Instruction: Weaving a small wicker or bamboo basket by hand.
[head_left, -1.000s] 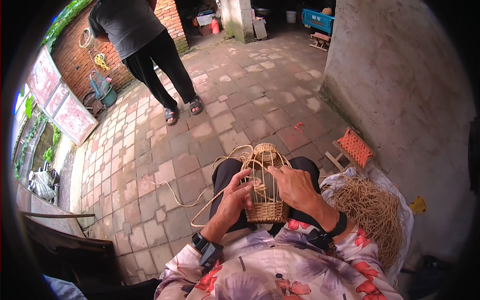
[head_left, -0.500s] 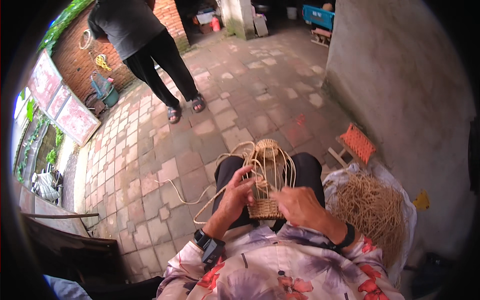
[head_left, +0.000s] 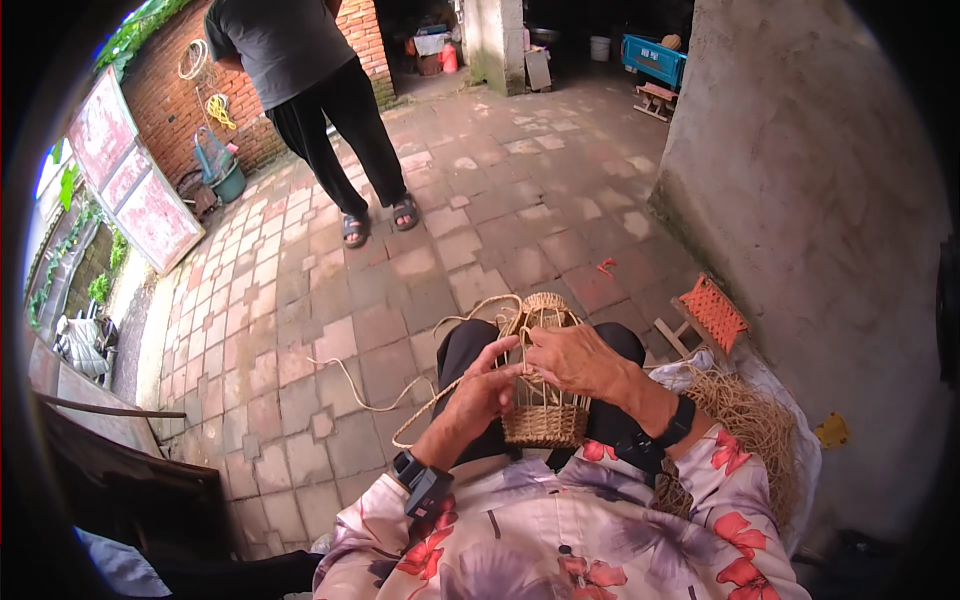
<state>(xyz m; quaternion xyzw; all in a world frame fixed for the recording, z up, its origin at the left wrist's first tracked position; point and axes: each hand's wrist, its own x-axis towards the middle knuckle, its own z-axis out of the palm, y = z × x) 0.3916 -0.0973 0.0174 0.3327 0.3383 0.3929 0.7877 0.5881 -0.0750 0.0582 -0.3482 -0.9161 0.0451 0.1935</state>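
Note:
A half-woven basket (head_left: 545, 428) of tan straw cord rests between my knees. Its near end is a tightly woven band, its far end a small round woven part (head_left: 545, 300), and bare upright cords run between them. My left hand (head_left: 480, 392) is at the basket's left side, thumb and fingers closed on cord at the middle. From the right, my right hand (head_left: 578, 358) reaches over the upright cords, its fingertips pinching cord close to the left fingertips. The pinched spot is partly hidden. A loose cord (head_left: 350, 385) trails from my left hand onto the paving.
On my right, a white sack (head_left: 795, 440) holds a heap of straw cord (head_left: 735, 430), beside a small stool with an orange woven seat (head_left: 714, 312). A concrete wall (head_left: 800, 170) rises there. A person (head_left: 320, 110) stands ahead on the paving.
My right hand has moved from the basket's near right side up and left, over the upright cords to the left fingertips. My left hand has hardly moved. The whole view has shifted slightly.

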